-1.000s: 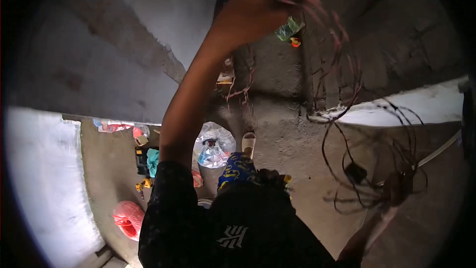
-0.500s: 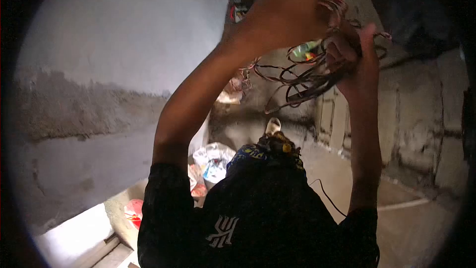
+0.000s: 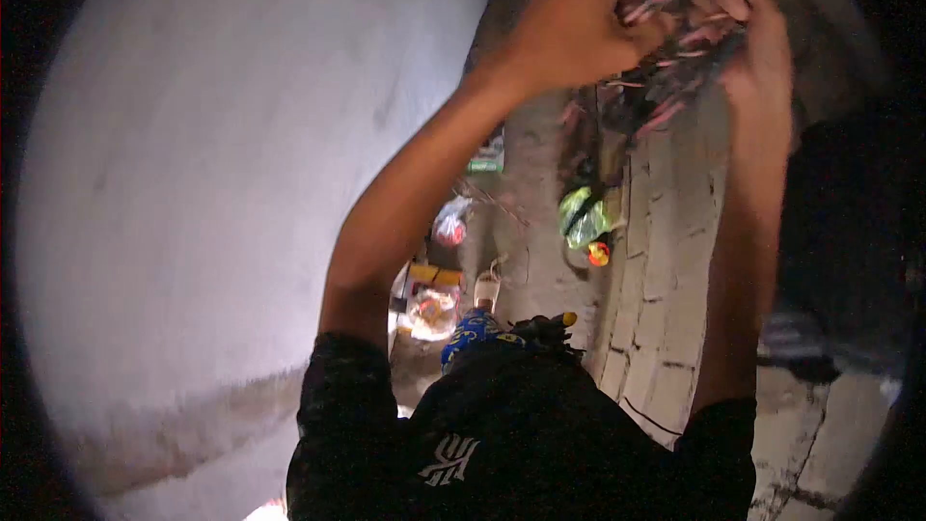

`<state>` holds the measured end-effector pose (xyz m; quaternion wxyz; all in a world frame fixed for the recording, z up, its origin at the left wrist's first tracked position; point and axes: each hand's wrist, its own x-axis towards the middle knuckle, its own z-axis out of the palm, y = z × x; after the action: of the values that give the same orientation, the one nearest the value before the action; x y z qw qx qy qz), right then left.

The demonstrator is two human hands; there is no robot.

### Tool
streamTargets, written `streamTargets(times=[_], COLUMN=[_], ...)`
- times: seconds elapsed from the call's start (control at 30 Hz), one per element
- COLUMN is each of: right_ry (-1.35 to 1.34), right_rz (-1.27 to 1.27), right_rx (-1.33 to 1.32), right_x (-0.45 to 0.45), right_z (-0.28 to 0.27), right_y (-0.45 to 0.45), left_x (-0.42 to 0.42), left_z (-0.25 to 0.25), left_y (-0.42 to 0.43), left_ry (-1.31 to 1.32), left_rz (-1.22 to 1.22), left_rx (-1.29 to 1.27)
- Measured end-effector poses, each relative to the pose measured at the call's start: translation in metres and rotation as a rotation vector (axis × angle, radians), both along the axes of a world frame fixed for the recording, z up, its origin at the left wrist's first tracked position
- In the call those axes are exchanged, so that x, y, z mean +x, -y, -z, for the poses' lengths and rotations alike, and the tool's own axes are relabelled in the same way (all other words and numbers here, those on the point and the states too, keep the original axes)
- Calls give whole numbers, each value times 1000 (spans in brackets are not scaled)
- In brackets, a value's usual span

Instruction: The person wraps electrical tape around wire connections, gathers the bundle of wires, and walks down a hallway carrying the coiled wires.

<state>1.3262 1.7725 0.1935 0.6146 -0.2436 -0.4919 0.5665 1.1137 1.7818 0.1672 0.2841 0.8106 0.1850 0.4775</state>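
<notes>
A bundle of twisted pink and dark wires (image 3: 680, 39) is held up at the upper right, blurred by motion. My left hand (image 3: 608, 14) is closed round the left side of the strands, its back toward the camera. On the bundle's right side my right hand (image 3: 752, 24) grips the wires, the thumb and fingers partly hidden among them. Dark loops hang below and between both hands.
A pale wall (image 3: 222, 164) fills the left side. On the floor lie a green plastic bag (image 3: 583, 219), a small red and yellow item (image 3: 598, 254), a clear bag (image 3: 451, 222) and an open box (image 3: 430, 304). A brick wall (image 3: 661, 260) runs along the right.
My right hand has come up from the lower right to meet my left hand at the wires. The loose loops are now gathered between both hands, and the view has shifted along the walls.
</notes>
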Motion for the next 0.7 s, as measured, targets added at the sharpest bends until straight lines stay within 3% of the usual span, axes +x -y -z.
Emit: streamTargets(times=[0.07, 0.2, 0.27, 0.4, 0.53, 0.6, 0.7], right_ry=[149, 250, 241, 255, 250, 242, 221], right_rz=[695, 682, 1050, 987, 934, 905, 868], right_rx=[-57, -5, 62, 134, 130, 123, 111], right_x=[-18, 31, 24, 92, 141, 175, 221], right_z=[-29, -54, -71, -65, -26, -10, 7], right_y=[-29, -113, -149, -226, -321, -383, -473], left_x=[16, 57, 83, 100, 103, 100, 75], left_z=[4, 14, 20, 42, 112, 162, 270], left_y=[-57, -154, -200, -267, -377, -447, -546], left_ry=[38, 41, 227, 207, 78, -47, -283], left_rz=[-101, 76, 208, 166, 420, 303, -42], left_rx=[2, 113, -45, 80, -204, -105, -184])
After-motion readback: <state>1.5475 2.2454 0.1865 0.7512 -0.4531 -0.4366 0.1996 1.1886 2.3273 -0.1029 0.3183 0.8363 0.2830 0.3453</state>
